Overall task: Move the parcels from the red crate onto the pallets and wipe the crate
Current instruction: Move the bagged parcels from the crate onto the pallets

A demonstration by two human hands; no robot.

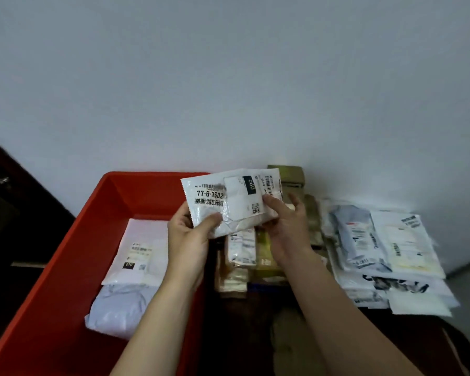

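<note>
While the left hand (190,240) and right hand (288,226) are raised in the middle of the view, they hold a small fan of white packets (215,196) between them. The left hand pinches the lower left corner of the front packet, thumb on its face (bold print there reads 77-6-1602). The right hand grips the packets' right side, its thumb lying on a white label beside a black tag marked 060. The packets hang in the air above the right wall of the red crate (73,267), touching nothing but the hands. Inside the crate lie a flat white parcel (139,248) with a label and, nearer the viewer, a pale grey bag (117,310) touching its near edge. Right of the crate, brown cardboard parcels (232,280) are stacked near a pale wall (228,77). Further right sits a loose pile of white and grey mailing bags (377,248), overlapping one another. What they rest on is dark and hard to make out.
</note>
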